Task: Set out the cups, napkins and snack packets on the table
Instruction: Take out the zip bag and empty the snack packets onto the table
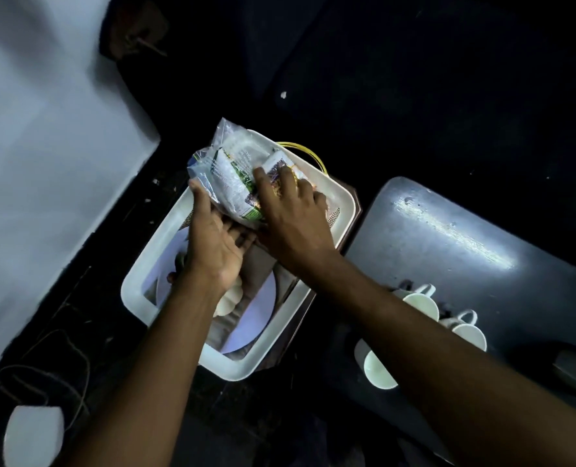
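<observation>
A white plastic basket sits on a low brown stand in the middle of the view. Several snack packets in clear and green wrapping rest at its far end. My left hand cups the packets from below, palm up. My right hand presses on them from above, fingers spread over a yellow-and-purple packet. Three white cups stand on the dark table to the right: one and another with handles up, a third near the table's front edge, below my right forearm.
Inside the basket lie a white plate, brown cloth or napkins and a pale rounded object. A yellow wire curves behind the basket. A white wall rises at left. The floor is dark with cords, and a white object lies at bottom left.
</observation>
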